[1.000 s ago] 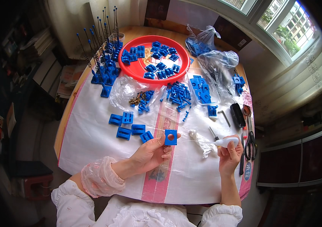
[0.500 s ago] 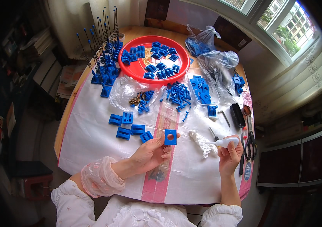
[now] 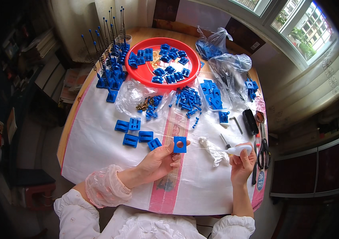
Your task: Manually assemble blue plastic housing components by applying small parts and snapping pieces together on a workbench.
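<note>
Between the fingertips of my left hand [image 3: 156, 162] is a small square blue plate [image 3: 180, 150] with a round hole, held upright above the cloth. My right hand [image 3: 242, 166] is wrapped round a white squeeze bottle [image 3: 239, 149]. Its long thin nozzle points left toward the plate, with space between them. Several curved blue slotted pieces [image 3: 146, 136] lie just beyond my left hand. A crumpled white tissue [image 3: 214, 152] rests on the cloth between my hands, beyond the nozzle.
A red round tray [image 3: 137, 75] holds blue parts at the back. Spring-stemmed blue pieces [image 3: 113, 75] stand at far left. Small blue pegs [image 3: 188, 99] and a clear box [image 3: 227, 106] of plates sit mid-table. Scissors [image 3: 263, 153] lie at right.
</note>
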A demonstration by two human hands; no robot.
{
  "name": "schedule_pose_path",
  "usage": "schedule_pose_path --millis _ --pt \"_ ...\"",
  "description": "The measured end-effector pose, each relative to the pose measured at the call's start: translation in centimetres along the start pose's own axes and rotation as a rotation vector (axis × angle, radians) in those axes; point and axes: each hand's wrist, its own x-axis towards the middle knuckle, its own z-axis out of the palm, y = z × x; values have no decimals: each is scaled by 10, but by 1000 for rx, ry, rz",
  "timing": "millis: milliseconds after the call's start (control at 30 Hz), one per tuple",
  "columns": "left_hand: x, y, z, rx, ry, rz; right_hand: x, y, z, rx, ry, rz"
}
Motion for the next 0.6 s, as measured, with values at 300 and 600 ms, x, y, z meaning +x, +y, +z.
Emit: schedule_pose_path --millis 300,600 --pt "0 0 0 0 -19 -17 0 0 -1 20 -4 2" --pt "-1 1 0 7 -19 -5 0 0 -2 42 -27 -13"
